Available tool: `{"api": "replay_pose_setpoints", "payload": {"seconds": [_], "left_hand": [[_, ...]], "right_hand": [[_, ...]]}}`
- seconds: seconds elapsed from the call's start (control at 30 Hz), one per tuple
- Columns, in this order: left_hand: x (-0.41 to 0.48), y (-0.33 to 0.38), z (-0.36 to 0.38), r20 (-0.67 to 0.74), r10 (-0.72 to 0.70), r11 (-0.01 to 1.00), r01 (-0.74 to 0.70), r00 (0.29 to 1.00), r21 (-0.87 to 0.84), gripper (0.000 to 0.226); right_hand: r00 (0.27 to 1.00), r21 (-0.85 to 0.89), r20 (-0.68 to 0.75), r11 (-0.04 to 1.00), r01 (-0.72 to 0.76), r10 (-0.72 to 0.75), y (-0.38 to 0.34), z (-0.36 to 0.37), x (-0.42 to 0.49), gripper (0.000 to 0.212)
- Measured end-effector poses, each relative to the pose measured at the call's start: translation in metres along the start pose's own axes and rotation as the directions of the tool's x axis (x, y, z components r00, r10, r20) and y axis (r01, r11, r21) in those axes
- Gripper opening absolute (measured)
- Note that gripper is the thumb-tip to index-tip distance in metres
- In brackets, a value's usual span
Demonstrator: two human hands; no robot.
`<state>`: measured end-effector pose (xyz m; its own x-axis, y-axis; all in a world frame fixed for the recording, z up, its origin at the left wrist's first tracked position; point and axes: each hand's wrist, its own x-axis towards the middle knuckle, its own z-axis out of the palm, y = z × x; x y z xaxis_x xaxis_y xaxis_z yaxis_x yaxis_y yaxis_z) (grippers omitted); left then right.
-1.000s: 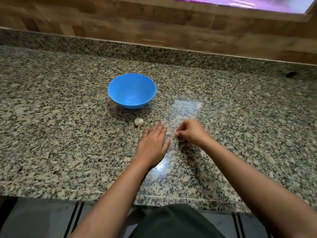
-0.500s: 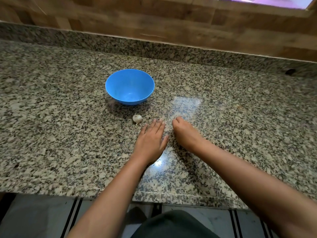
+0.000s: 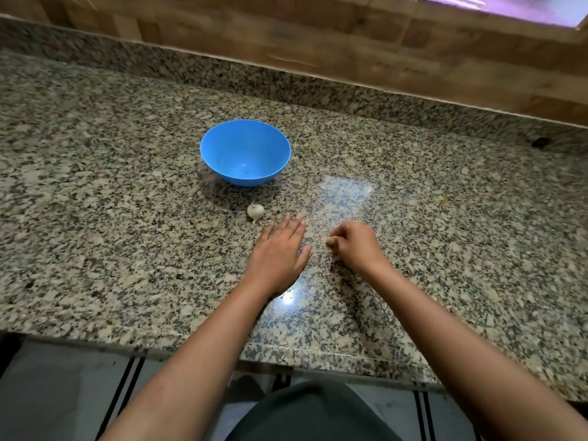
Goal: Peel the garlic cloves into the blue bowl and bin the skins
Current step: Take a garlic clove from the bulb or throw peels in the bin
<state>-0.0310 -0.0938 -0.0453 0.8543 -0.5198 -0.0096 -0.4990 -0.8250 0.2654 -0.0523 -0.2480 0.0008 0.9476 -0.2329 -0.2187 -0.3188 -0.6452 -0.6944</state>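
Pinches a pale bit [image 3: 330,240] in the right hand [image 3: 356,246], flat a moment ago (clove or skin, unclear). Lays the left hand [image 3: 280,253] flat, fingers straight, just beside the garlic [image 3: 255,212], between the empty blue bowl [image 3: 245,152] and the counter [image 3: 95,218] front edge. Peeling likely beginning.

Dim, soft light is coming from the purple window [image 3: 525,7] at the upper right. Two glare patches are shining on the counter [image 3: 95,218]. The bowl [image 3: 245,154] is casting a faint shadow. The top is looking blurred.
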Motion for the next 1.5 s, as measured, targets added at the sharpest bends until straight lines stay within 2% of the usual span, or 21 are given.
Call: {"api": "replay_pose_setpoints", "payload": {"seconds": [0.07, 0.13, 0.27, 0.37, 0.43, 0.47, 0.5, 0.53, 0.57, 0.6, 0.63, 0.7, 0.73, 0.8, 0.87, 0.93, 1.0, 1.1, 1.27, 1.33, 1.5], "left_hand": [[0.0, 0.0, -0.001, -0.001, 0.002, 1.0, -0.002, 1.0, -0.001, 0.057], [0.0, 0.001, -0.003, -0.002, 0.004, 1.0, -0.004, 1.0, 0.002, 0.057], [0.0, 0.001, -0.003, -0.003, 0.008, 1.0, -0.008, 1.0, -0.002, 0.057], [0.001, 0.001, -0.002, -0.013, 0.011, 1.0, -0.012, 1.0, -0.007, 0.057], [0.0, 0.001, -0.001, -0.019, 0.024, 1.0, -0.024, 1.0, 0.001, 0.057], [0.0, 0.001, 0.0, -0.031, 0.029, 0.999, -0.03, 0.999, -0.019, 0.056], [-0.001, 0.002, -0.001, -0.056, 0.023, 0.997, -0.027, 0.998, -0.079, 0.053], [-0.002, 0.004, -0.001, -0.096, -0.004, 0.98, -0.015, 0.995, -0.198, 0.047], [-0.002, 0.007, -0.003, -0.139, -0.057, 0.932, 0.002, 0.989, -0.363, 0.037], [-0.002, 0.01, -0.007, -0.16, -0.135, 0.84, 0.027, 0.978, -0.542, 0.026], [-0.002, 0.014, -0.011, -0.136, -0.22, 0.709, 0.063, 0.966, -0.702, 0.017], [-0.001, 0.019, -0.019, -0.024, -0.34, 0.431, 0.133, 0.94, -0.893, 0.007], [0.0, 0.02, -0.02, 0.004, -0.373, 0.352, 0.146, 0.928, -0.924, 0.003], [0.001, 0.019, -0.024, 0.026, -0.386, 0.283, 0.146, 0.922, -0.948, 0.003], [0.002, 0.018, -0.027, 0.043, -0.356, 0.258, 0.142, 0.934, -0.956, 0.001], [0.004, 0.018, -0.029, 0.063, -0.321, 0.235, 0.144, 0.945, -0.961, 0.002], [0.007, 0.018, -0.029, 0.089, -0.289, 0.203, 0.152, 0.953, -0.967, 0.005], [0.009, 0.017, -0.028, 0.102, -0.245, 0.222, 0.158, 0.964, -0.962, 0.013], [0.011, 0.022, -0.032, 0.076, -0.204, 0.279, 0.132, 0.976, -0.951, 0.008], [0.013, 0.023, -0.036, 0.052, -0.185, 0.356, 0.116, 0.981, -0.927, 0.01], [0.013, 0.018, -0.036, 0.049, -0.087, 0.597, 0.091, 0.995, -0.797, 0.013]], "right_hand": [[0.987, -0.315, 0.009, 0.936, 0.157, -0.163, 0.0, 0.001, -0.001, 0.011], [0.945, -0.495, 0.052, 0.813, 0.306, -0.324, 0.0, 0.002, -0.003, 0.013], [0.899, -0.571, 0.066, 0.722, 0.39, -0.433, 0.004, 0.005, 0.0, 0.028], [0.824, -0.586, 0.08, 0.642, 0.495, -0.562, 0.006, 0.011, -0.006, 0.035], [0.809, -0.545, 0.033, 0.668, 0.507, -0.587, 0.009, 0.014, -0.006, 0.033], [0.841, -0.501, 0.006, 0.726, 0.471, -0.542, 0.009, 0.014, -0.004, 0.03], [0.899, -0.418, -0.039, 0.824, 0.383, -0.437, 0.01, 0.014, -0.002, 0.024], [0.959, -0.247, -0.078, 0.937, 0.247, -0.273, 0.009, 0.013, 0.0, 0.015], [0.991, -0.015, -0.075, 0.994, 0.11, -0.111, 0.008, 0.012, -0.001, 0.008], [0.999, 0.239, -0.04, 0.971, 0.013, -0.003, 0.005, 0.013, -0.004, 0.005], [0.998, 0.454, -0.01, 0.89, -0.047, 0.058, 0.001, 0.015, -0.009, 0.009], [0.995, 0.708, 0.004, 0.703, -0.071, 0.097, -0.003, 0.018, -0.017, 0.017], [0.995, 0.774, 0.012, 0.629, -0.073, 0.101, -0.005, 0.02, -0.02, 0.019], [0.994, 0.863, 0.055, 0.495, -0.095, 0.094, -0.008, 0.018, -0.024, 0.02], [0.989, 0.907, 0.12, 0.396, -0.146, 0.09, -0.01, 0.014, -0.024, 0.018], [0.979, 0.925, 0.184, 0.321, -0.204, 0.093, -0.01, 0.01, -0.024, 0.013], [0.968, 0.924, 0.228, 0.292, -0.248, 0.103, -0.011, 0.007, -0.023, 0.01], [0.961, 0.91, 0.249, 0.311, -0.275, 0.123, -0.011, 0.004, -0.02, 0.006], [0.962, 0.904, 0.24, 0.332, -0.271, 0.131, -0.016, -0.002, -0.017, 0.004], [0.961, 0.913, 0.228, 0.31, -0.267, 0.157, -0.02, 0.0, -0.016, 0.004], [0.938, 0.937, 0.261, 0.175, -0.304, 0.23, -0.023, 0.001, -0.012, 0.007]]}}
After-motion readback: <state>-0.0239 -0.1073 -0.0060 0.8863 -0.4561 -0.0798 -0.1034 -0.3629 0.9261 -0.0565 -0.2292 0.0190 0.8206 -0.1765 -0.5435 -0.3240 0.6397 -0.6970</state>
